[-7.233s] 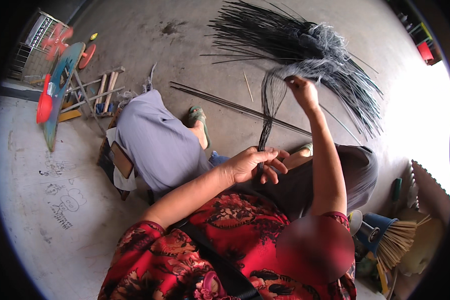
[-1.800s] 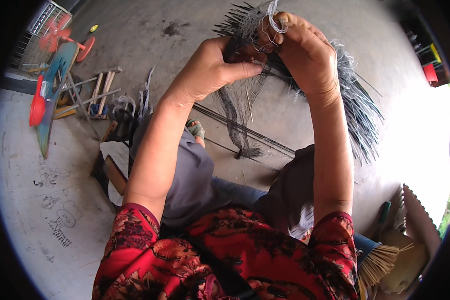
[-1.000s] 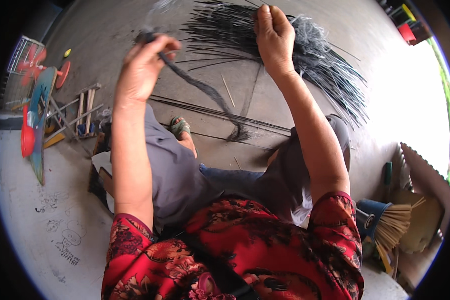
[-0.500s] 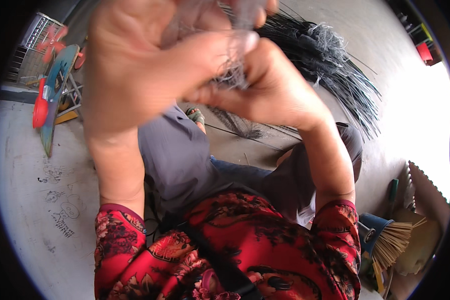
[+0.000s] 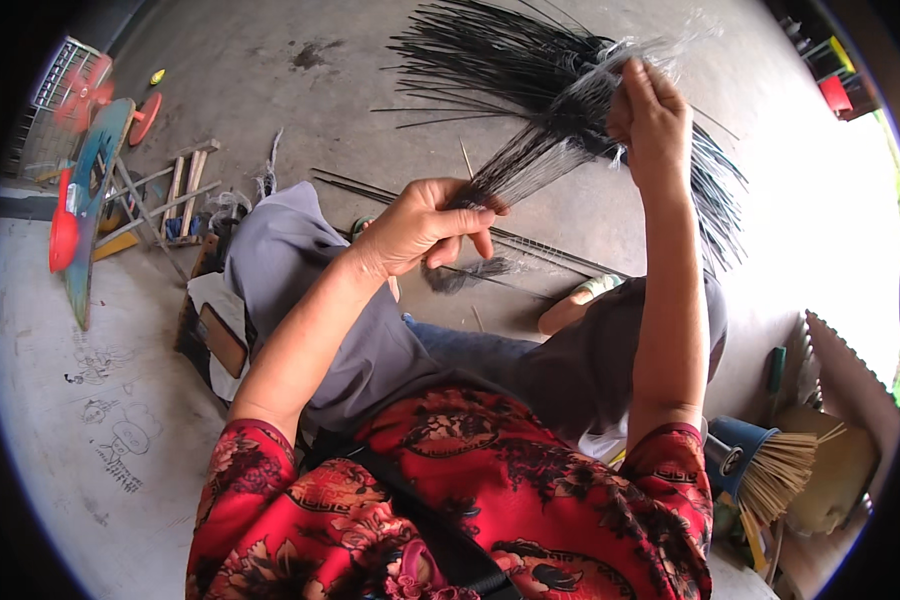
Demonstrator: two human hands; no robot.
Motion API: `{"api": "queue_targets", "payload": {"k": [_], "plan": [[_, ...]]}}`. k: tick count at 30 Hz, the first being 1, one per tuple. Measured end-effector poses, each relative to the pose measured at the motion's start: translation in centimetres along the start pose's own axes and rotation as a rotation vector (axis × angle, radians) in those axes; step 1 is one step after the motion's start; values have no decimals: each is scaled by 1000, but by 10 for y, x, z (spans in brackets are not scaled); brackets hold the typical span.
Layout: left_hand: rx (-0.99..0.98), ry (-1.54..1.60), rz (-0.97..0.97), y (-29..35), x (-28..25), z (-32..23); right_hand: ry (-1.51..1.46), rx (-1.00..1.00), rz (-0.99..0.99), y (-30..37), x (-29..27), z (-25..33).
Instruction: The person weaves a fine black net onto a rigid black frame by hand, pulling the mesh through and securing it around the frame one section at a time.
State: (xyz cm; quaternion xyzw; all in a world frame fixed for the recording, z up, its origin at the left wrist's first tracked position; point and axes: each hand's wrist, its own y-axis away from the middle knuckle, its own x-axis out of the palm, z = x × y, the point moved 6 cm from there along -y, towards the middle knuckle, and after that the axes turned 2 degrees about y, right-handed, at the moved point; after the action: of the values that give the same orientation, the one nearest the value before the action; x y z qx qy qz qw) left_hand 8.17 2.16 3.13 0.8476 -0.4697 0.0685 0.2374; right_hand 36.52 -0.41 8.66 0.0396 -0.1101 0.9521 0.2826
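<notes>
Fine grey netting [image 5: 535, 165] is stretched taut between my two hands. My left hand [image 5: 420, 228] is closed on its gathered lower end, thumb and fingers pinching it in front of my knees. Higher and to the right, my right hand [image 5: 658, 125] grips the other end in its closed fingers. Loose wispy strands [image 5: 670, 42] stick out above that hand. Behind the netting, a big bundle of thin black strips [image 5: 480, 55] lies fanned out on the floor, partly covered by the netting and my right hand.
Long dark rods [image 5: 560, 258] and a small dark clump of mesh [image 5: 470, 275] lie between my feet. A blue bucket of thin pale sticks [image 5: 740, 445] is at right. On the left are a wooden folding stool [image 5: 180, 195], a blue-green board [image 5: 105, 180] and a red fan [image 5: 85, 95].
My hands were close together near my head, bunched around the netting. They have since lowered and moved apart, left hand down, right hand to the right, drawing the netting out between them.
</notes>
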Motion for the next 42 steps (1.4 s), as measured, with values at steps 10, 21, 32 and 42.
{"api": "queue_targets", "payload": {"k": [10, 21, 32, 42], "plan": [[-166, -38, -50, -14, -35, 82, 67, 215, 78, 20, -4, -107], [-194, -22, -87, -16, -52, 95, 105, 245, 179, 20, -1, -130], [-112, -42, -143, -9, -66, 88, 165, 379, 441, 54, 39, -117], [-110, -7, -172, -7, -70, 81, 87, 351, 525, 60, 53, -122]]}}
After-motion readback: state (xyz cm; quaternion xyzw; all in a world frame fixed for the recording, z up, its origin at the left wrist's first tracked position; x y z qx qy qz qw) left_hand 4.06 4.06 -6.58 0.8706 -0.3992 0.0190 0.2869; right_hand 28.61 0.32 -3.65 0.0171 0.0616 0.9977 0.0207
